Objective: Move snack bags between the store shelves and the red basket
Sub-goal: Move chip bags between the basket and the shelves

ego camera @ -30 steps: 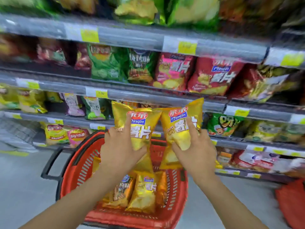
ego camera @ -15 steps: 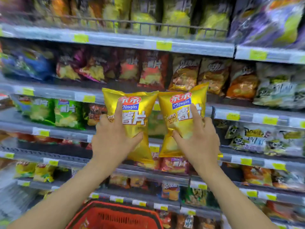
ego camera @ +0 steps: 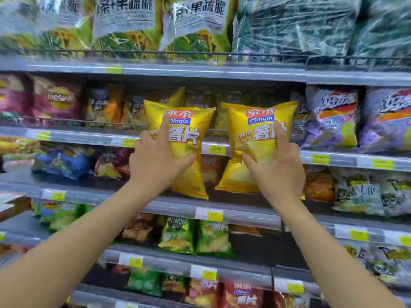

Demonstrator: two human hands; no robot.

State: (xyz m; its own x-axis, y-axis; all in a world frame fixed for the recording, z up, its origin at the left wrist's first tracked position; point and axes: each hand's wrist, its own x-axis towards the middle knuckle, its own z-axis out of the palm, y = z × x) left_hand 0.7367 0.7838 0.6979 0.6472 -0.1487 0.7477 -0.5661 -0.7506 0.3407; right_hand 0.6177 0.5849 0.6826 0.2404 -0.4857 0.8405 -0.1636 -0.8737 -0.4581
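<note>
Two bare forearms reached up and fwd from the bottom of the frame toward a snack aisle. The left hand [ego camera: 155, 161] grasped the left yellow bag [ego camera: 191, 174] round its lower middle, w/ thumb across the front, forefinger stretched up to the logo and the other fingers hidden behind. The right hand [ego camera: 275, 167] grasped the right yellow bag [ego camera: 244, 134] the same way, mirrored. Both bags were upright, labels to the camera, side by side w/ a narrow gap btwn them. They were held in the air in front of the shelving, resting on nothing. The mid-bag grip w/ a raised forefinger prob. steadied the puffy, slick packs so each could go in face-out.

Just behind them ran a grey shelf edge [ego camera: 77, 137], w/ a yellow price tag [ego camera: 216, 150] showing in the gap btwn the bags. On that shelf, behind a low wire rail [ego camera: 55, 121], stood more yellow packs [ego camera: 178, 96] that appeared to be the same line. The pair was therefore prob. bound for that row, though that is a judgement only. Purple bags [ego camera: 333, 116] filled the same shelf to the right. Green packs [ego camera: 178, 234] sat two shelves lower. Highest and farthest, large blurred bags [ego camera: 124, 18] lined the top shelf. The red basket was not in view.
</note>
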